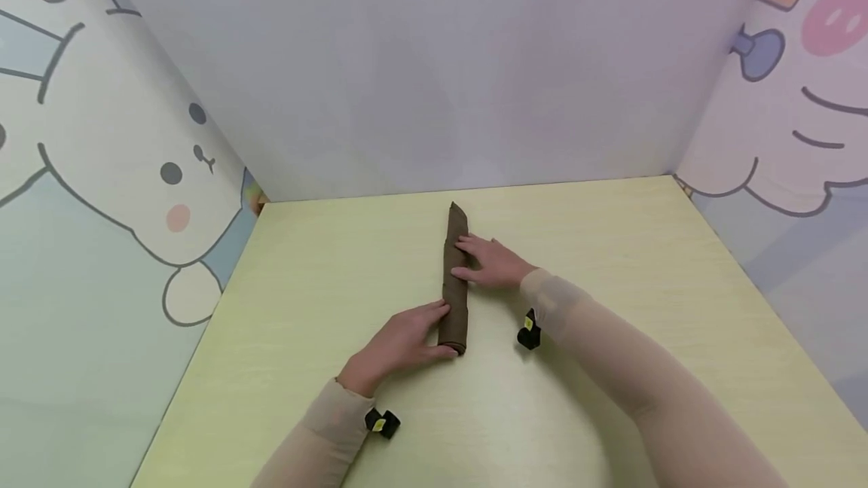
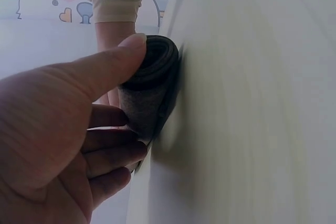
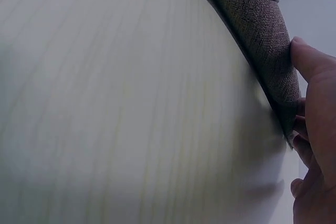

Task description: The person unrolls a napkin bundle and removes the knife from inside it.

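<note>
On the pale yellow wood-grain tabletop [image 1: 325, 269], a slim dark brown roll of woven cloth [image 1: 455, 318] is lying with its long axis pointing almost directly away from the person. Look at the left hand [image 1: 401, 337]: it's holding the near end, thumb sitting at the coiled opening, fingers curving against the left side! Farther up, the right hand [image 1: 498, 260] is reaching in from the right, thumb and fingertips touching the cloth; whether they're gripping, I can't tell. So the roll is lying between both hands, touching each.
</note>
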`<state>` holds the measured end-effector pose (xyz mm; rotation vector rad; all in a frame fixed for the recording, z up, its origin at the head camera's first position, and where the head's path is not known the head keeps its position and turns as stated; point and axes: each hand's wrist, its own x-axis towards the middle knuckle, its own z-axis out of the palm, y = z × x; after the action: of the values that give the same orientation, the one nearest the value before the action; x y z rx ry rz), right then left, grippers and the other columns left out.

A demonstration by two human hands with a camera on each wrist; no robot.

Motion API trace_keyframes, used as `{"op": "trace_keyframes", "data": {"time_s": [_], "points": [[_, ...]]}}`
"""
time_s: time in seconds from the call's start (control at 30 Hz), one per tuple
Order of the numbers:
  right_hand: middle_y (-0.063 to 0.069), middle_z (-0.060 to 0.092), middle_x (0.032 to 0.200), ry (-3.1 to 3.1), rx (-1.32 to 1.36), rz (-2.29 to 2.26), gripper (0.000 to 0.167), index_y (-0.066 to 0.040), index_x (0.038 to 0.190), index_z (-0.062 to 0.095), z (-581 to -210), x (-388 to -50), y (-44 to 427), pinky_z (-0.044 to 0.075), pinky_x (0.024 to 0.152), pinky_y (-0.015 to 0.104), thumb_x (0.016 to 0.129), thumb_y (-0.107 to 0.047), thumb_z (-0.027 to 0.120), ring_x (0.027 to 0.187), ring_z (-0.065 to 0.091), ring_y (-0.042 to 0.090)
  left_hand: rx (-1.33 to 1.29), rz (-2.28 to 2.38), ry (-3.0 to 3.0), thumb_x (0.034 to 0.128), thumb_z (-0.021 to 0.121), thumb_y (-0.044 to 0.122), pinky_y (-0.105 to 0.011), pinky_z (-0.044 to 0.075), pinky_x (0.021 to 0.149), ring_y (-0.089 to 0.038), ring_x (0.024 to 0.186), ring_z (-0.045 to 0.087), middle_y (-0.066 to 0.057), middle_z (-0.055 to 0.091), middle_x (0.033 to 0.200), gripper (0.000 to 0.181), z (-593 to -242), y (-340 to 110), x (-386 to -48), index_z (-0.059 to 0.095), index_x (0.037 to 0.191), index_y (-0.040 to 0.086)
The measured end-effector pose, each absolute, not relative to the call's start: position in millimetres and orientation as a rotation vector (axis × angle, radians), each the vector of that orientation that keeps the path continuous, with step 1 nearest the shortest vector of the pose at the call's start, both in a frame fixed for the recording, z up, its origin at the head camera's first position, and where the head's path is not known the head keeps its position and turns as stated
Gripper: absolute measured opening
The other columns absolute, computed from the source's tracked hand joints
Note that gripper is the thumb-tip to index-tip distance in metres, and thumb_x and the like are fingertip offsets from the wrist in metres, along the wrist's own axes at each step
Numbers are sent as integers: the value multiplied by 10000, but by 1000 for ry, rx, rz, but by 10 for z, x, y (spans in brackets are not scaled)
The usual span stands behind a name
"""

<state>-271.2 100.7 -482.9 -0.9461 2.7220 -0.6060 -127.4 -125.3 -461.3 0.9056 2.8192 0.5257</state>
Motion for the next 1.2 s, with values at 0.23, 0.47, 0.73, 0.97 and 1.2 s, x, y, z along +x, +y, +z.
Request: {"op": "trace_keyframes", "data": {"time_s": [0.23,0.47,0.73,0.97,1.2], "points": [[47,279,1561,2707,-938,-598,801,-124,1494,365,-4800,-2672,1146,168,1129,527,908,-662,453,1439,224,223,987,507,2818,828,705,519,-346,410,1016,-215,1286,484,-113,491,1420,788,-4615,-1130,-1271,494,1394,14],[78,279,1559,2707,-944,-546,792,-111,1495,359,-4762,-2622,1271,167,1129,528,917,-642,462,1438,224,239,1037,476,2821,831,693,534,-331,419,1006,-209,1269,503,-116,512,1400,780,-4621,-1000,-1271,512,1376,7],[96,308,1544,2718,-986,-523,784,-91,1479,387,-4736,-2627,1377,194,1117,540,916,-628,486,1432,240,252,1046,455,2824,836,680,548,-321,423,1001,-201,1266,506,-110,510,1402,784,-4602,-901,-1258,508,1381,12],[91,285,1555,2718,-969,-523,779,-92,1491,363,-4731,-2608,1412,177,1125,532,925,-612,485,1440,218,249,1043,426,2826,841,683,534,-319,427,995,-202,1264,507,-109,503,1409,773,-4599,-850,-1259,506,1382,11],[89,273,1560,2711,-950,-529,781,-91,1495,354,-4741,-2570,1444,168,1128,530,925,-607,491,1443,209,247,1054,428,2813,841,675,545,-324,430,993,-205,1265,507,-112,503,1409,778,-4621,-828,-1250,507,1382,12]]}}
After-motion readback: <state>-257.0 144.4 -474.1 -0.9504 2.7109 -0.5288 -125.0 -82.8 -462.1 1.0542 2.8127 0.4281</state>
